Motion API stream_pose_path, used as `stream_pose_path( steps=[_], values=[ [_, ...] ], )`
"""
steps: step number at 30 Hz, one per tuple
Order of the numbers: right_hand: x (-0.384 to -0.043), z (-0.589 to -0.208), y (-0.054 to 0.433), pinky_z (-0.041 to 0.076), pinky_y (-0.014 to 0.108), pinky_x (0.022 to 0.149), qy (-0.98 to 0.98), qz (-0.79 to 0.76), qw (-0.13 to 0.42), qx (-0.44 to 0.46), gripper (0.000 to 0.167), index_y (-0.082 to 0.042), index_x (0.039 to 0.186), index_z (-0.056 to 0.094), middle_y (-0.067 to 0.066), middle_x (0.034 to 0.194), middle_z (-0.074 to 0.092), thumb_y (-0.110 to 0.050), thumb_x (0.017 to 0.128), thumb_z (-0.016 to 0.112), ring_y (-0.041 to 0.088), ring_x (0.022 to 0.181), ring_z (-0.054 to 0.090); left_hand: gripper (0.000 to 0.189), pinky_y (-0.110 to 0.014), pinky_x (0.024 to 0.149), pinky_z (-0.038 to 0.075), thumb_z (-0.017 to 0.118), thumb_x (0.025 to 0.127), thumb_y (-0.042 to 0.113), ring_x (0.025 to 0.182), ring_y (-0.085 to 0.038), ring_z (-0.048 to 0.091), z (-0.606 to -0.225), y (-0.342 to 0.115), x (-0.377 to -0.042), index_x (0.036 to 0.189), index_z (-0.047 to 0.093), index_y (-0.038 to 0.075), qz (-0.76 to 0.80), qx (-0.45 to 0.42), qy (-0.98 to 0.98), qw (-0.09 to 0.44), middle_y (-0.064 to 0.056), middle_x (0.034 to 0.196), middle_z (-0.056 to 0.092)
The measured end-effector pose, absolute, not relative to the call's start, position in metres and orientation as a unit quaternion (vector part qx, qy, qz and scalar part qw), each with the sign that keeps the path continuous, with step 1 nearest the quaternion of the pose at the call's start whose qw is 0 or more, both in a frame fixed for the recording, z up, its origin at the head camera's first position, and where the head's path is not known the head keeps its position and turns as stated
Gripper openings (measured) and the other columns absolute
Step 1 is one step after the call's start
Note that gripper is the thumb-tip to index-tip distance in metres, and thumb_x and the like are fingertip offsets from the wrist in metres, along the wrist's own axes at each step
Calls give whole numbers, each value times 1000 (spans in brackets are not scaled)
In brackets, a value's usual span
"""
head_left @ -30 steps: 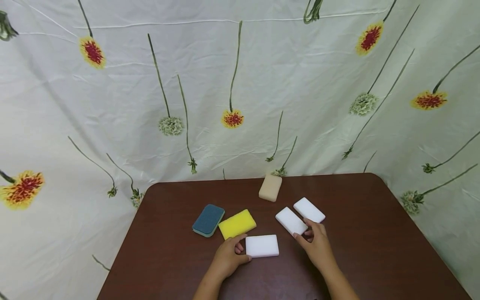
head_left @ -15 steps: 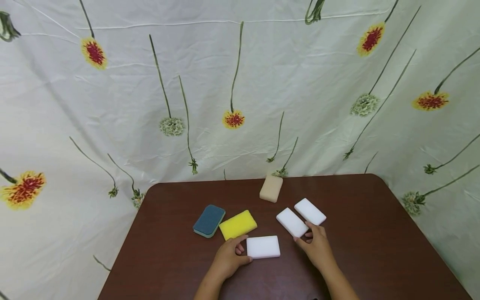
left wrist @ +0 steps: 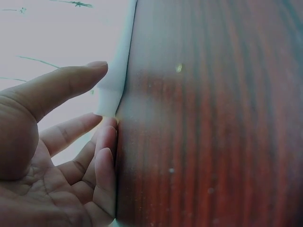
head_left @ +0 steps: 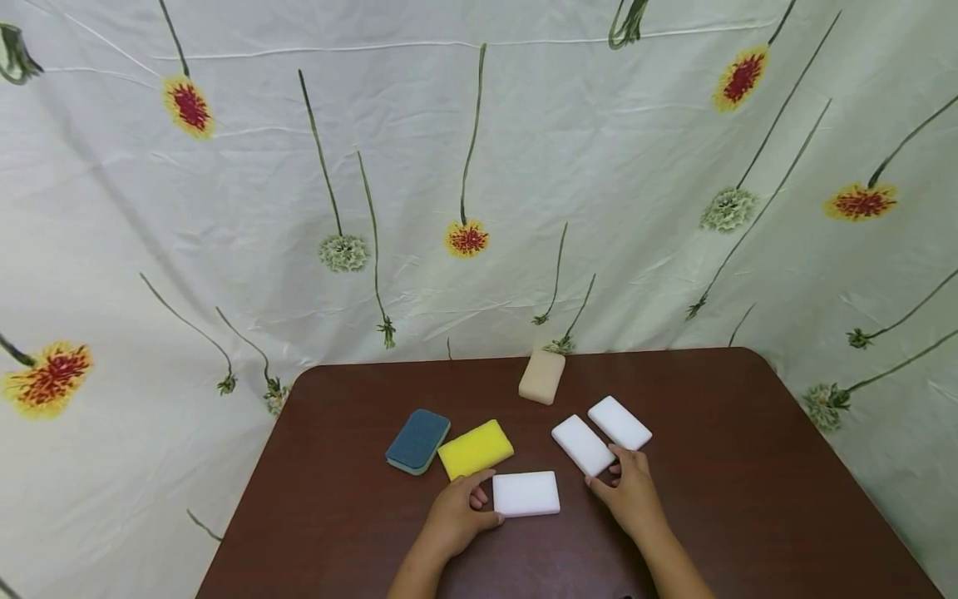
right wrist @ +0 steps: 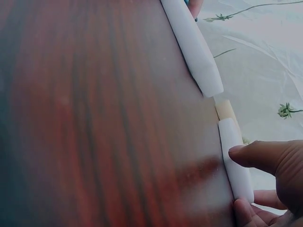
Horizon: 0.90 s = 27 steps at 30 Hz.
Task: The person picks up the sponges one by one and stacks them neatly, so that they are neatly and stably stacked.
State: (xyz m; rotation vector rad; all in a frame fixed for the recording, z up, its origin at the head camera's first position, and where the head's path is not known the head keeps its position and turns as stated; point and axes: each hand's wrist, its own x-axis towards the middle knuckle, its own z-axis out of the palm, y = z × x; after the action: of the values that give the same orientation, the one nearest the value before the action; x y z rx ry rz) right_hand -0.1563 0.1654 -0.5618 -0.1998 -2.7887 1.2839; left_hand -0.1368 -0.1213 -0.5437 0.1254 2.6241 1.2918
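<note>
Near the front of the group lies a white sponge in the head view. My left hand holds its left end, thumb at the near corner and index finger at the far one. In the left wrist view, the thumb overlaps that sponge's edge, and the other fingers curl low against the table. To the right, my right hand grips the near end of a second, slanted white sponge between thumb and index finger. Alongside it lies a third white sponge, just beyond the index fingertip.
A yellow sponge lies just beyond my left index finger, with a blue scouring sponge to its left. A beige sponge sits by the far edge of the dark brown table. Behind hangs a flowered white cloth.
Both hands and all the sponges keep practically the same places. The head view has shifted very slightly, and the right index fingertip sits marginally lower than a second ago.
</note>
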Motion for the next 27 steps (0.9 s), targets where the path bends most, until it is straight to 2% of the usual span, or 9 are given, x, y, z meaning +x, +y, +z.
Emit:
stream_pose_path(
  steps=[11,16,21,27],
  values=[
    [-153,-561,168,54,26,79,-893,443,43,-62,64,5,140,52,22,127,51,-16,86,80,25,96,65,65,-25,68,39,88,75,17,80,-12,49,-544,-122,-136,135,64,10,443,48,890,98,-1,89,56],
    [-151,-560,168,58,30,87,-880,471,47,-51,64,4,142,51,23,132,48,-10,86,79,32,109,64,66,-25,68,40,89,74,17,80,-12,50,-544,-123,-135,135,64,11,438,50,893,92,-1,88,56],
    [-149,-559,166,56,35,97,-864,501,49,-30,64,5,144,48,23,136,46,-2,87,76,37,121,60,64,-25,68,40,89,75,17,79,-11,50,-545,-122,-136,134,65,11,429,48,897,91,1,88,56],
    [-145,-554,161,54,34,100,-853,521,39,-10,66,2,146,47,20,140,47,1,87,75,37,126,59,62,-24,67,40,88,75,17,79,-11,50,-546,-122,-136,133,66,10,433,46,896,87,1,87,57]
  ],
)
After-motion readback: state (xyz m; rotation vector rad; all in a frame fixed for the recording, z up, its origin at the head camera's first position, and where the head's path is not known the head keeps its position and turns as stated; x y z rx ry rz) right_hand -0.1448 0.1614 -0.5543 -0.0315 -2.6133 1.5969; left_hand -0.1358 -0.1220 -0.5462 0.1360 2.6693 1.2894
